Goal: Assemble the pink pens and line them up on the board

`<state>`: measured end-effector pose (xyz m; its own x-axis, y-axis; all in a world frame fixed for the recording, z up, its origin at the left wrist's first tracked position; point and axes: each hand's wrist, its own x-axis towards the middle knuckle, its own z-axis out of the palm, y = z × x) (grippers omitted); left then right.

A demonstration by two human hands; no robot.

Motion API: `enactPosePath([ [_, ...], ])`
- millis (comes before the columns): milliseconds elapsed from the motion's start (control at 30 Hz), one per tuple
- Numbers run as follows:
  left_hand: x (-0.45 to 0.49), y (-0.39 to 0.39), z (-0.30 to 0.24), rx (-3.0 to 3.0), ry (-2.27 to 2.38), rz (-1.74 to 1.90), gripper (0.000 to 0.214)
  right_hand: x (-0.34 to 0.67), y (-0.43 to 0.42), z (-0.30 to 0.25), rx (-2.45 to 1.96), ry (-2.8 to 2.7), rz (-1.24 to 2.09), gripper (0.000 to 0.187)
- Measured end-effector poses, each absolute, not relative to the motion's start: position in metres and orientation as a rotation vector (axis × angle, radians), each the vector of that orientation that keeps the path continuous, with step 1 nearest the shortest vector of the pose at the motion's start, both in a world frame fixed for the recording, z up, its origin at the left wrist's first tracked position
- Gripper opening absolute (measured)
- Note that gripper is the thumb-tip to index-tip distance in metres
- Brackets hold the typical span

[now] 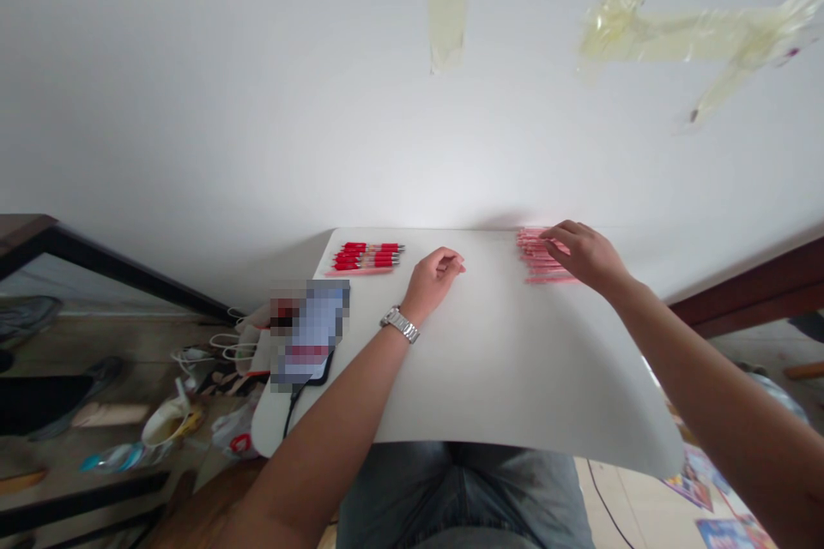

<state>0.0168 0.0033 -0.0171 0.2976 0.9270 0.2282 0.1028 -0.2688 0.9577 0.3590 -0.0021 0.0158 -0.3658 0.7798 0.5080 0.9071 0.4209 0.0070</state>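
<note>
A white table (502, 360) lies before me against a white wall. My left hand (435, 273), with a metal watch (400, 323) on the wrist, rests on the table with fingers curled; nothing shows in it. My right hand (583, 253) reaches over a pile of pink pen parts (539, 261) at the far right, its fingers bent down onto them. A row of several red pens (366, 257) lies at the far left of the table, apart from both hands.
A phone (312, 333) with a black cable lies at the table's left edge. On the floor to the left are bags, cords and a cup (160, 425). Yellowish tape strips (644, 17) stick on the wall above. A wooden rail (760, 292) runs at right.
</note>
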Motion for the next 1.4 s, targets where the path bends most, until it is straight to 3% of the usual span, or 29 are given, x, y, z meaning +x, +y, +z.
enactPosePath([
  [300, 0.017, 0.004, -0.017, 1.618, 0.964, 1.102, 0.023, 0.35, -0.004, 0.026, -1.458, -2.163, -0.318, 0.021],
  [567, 0.016, 0.004, -0.017, 1.632, 0.966, 1.111, 0.025, 0.309, -0.009, 0.035, -1.438, -2.007, 0.009, 0.017],
  [967, 0.014, 0.002, -0.014, 1.636, 0.996, 1.109, 0.026, 0.241, -0.005, 0.007, -1.352, -1.943, 0.23, 0.028],
  [1400, 0.005, 0.007, -0.011, 1.848, 1.2, 1.165, 0.021, 0.225, -0.009, -0.017, -1.368, -1.917, 0.379, 0.028],
])
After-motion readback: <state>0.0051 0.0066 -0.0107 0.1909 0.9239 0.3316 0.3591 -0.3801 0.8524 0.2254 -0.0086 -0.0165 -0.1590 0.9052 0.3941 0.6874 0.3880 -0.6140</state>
